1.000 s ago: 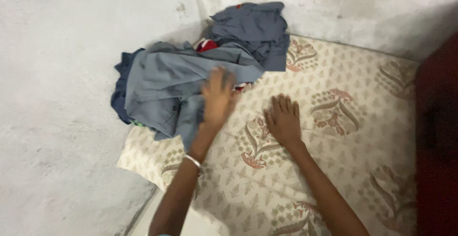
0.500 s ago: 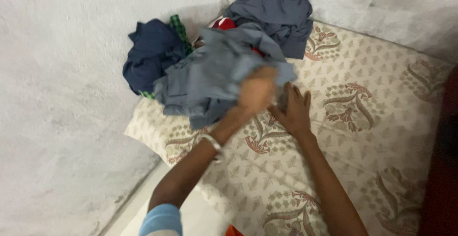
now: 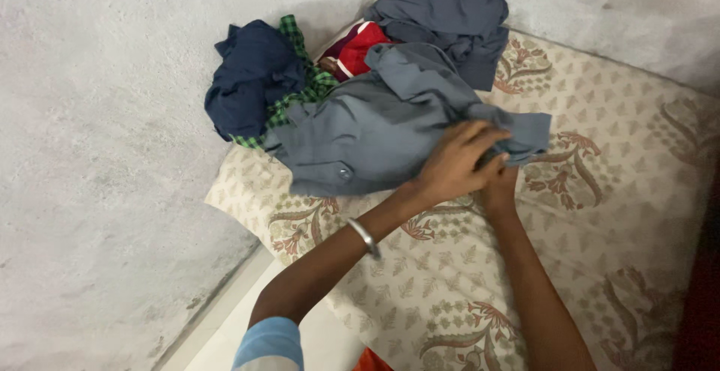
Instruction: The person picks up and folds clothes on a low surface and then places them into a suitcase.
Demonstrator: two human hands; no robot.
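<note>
A grey-blue shirt (image 3: 375, 135) with a round button lies spread on the patterned mattress (image 3: 600, 213). My left hand (image 3: 454, 162), with a metal bangle on its wrist, grips the shirt's right edge. My right hand (image 3: 499, 183) sits just below and partly behind the left one, holding the same edge; its fingers are mostly hidden. Behind the shirt is a pile: a dark navy garment (image 3: 251, 78), a green checked cloth (image 3: 300, 90), a red and white garment (image 3: 356, 48) and another grey-blue garment (image 3: 450, 11).
The mattress lies in a corner of rough grey-white walls (image 3: 105, 153). A pale floor strip (image 3: 225, 333) runs along its left edge. A dark red-brown object (image 3: 705, 281) stands at the right edge of view.
My left hand pulled the grey-blue shirt off the pile toward the right and laid it out. My right hand moved up from resting flat on the mattress and took the shirt's edge.
</note>
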